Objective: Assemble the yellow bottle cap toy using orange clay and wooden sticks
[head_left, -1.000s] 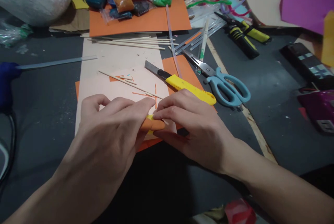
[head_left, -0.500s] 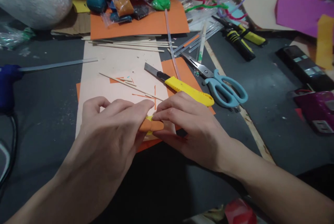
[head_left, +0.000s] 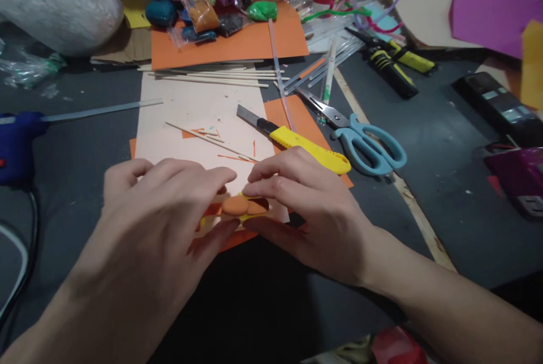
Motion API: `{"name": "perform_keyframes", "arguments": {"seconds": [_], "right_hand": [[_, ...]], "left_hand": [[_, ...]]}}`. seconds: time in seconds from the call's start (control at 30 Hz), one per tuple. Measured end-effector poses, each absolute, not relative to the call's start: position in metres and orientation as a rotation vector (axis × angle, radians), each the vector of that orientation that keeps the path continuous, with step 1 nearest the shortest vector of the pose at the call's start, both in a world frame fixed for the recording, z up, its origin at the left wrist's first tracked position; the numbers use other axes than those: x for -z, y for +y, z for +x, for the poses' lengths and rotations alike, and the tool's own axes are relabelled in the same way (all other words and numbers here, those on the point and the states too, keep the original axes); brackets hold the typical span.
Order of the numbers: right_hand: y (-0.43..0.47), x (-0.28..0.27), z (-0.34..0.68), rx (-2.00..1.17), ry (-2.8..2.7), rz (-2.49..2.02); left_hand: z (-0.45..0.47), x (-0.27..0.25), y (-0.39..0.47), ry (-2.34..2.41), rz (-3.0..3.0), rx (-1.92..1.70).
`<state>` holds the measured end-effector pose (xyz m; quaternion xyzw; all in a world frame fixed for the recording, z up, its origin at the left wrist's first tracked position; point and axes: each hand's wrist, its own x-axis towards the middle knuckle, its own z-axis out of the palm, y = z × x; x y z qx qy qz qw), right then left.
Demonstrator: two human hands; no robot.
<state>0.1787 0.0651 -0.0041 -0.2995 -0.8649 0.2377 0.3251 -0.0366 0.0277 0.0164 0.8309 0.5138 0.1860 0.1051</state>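
Note:
Between my hands is a small figure of what looks like orange modelling clay (head_left: 235, 205), rounded on top, with yellow parts showing beneath it. My right hand (head_left: 314, 205) pinches its right end between fingers and thumb. At the other end, my left hand (head_left: 169, 211) has its index finger raised off the clay, and its thumb lies close to the lower side. The left palm hides part of the figure. Under both hands lies a pale sheet (head_left: 190, 95), with a thin wooden stick (head_left: 212, 142) and orange scraps on it. A yellow utility knife (head_left: 305, 146) rests just beyond my right fingers.
Blue-handled scissors (head_left: 369, 146) lie right of the knife, and black-yellow pliers (head_left: 394, 69) farther back. A blue glue gun (head_left: 17, 146) with a glue stick is at left. Bagged clay (head_left: 199, 16) sits on orange foam (head_left: 254, 47) at the back. A black device (head_left: 492, 103) stands at right.
My left index finger and thumb have spread apart and drawn back left, uncovering more of the orange clay. The right hand keeps its pinch. The view has shifted slightly.

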Motion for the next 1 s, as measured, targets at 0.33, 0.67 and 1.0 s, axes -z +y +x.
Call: {"name": "perform_keyframes", "arguments": {"seconds": [0.33, 0.67, 1.0], "right_hand": [[0.067, 0.007, 0.172, -0.584, -2.214, -0.749], [0.066, 0.003, 0.170, -0.617, -2.226, -0.742], [0.070, -0.001, 0.182, -0.551, -2.208, -0.783]], "left_hand": [[-0.037, -0.024, 0.029, 1.535, 2.582, -0.567], [-0.033, -0.023, 0.032, 1.530, 2.627, -0.572], [-0.056, -0.024, 0.032, 1.545, 2.625, -0.642]]}}
